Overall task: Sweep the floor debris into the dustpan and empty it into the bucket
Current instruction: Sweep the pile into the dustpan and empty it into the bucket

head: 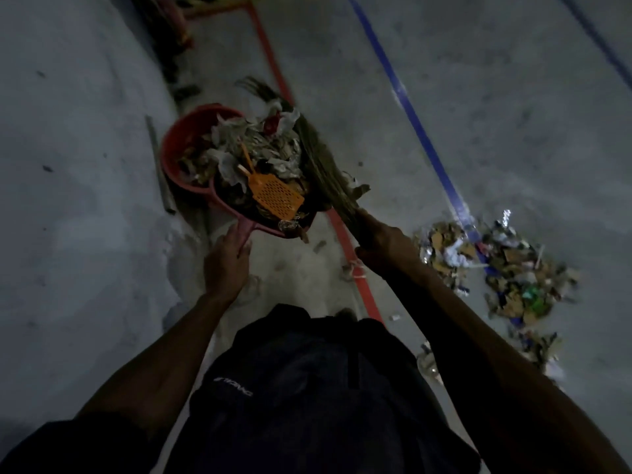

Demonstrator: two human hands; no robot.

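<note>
A red bucket (171, 145) stands on the grey floor, heaped with paper scraps. Over its near rim tilts a pink dustpan (239, 217) loaded with debris and an orange fly swatter (275, 195). My left hand (225, 258) grips the dustpan's handle. My right hand (379, 244) holds a grass broom (325, 165), whose bristles lie against the debris on the dustpan and bucket. A pile of debris (492, 268), made of cardboard bits, foil and wrappers, lies on the floor to the right.
A red tape line (359, 278) and a blue tape line (420, 131) run along the floor. A grey wall (68, 131) rises at the left, with a thin pipe (159, 172) leaning beside the bucket. Small scraps lie near my feet.
</note>
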